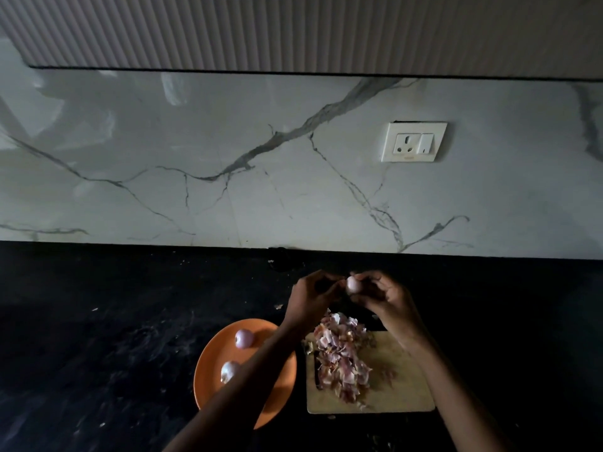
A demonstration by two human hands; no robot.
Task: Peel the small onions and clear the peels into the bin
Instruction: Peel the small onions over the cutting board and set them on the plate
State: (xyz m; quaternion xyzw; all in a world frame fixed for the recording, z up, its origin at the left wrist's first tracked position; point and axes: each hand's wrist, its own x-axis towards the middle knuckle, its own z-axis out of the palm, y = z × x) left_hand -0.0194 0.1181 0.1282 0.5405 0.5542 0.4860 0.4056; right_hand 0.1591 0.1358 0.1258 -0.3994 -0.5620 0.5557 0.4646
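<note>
Peeling under way — onion [353, 284] gripped in right hand [385, 301], left hand [313, 296] pinching skin; peels [342, 353] below hands unbinned — two onions [244, 338] plated.

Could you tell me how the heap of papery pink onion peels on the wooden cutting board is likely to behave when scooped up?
The heap of papery pink onion peels looks thin and curled, so probably very light and floppy. It is loose flakes, with strays already lying on the wooden cutting board, so bits will likely slip away and scatter. Sweeping them off the board may work better.
</note>
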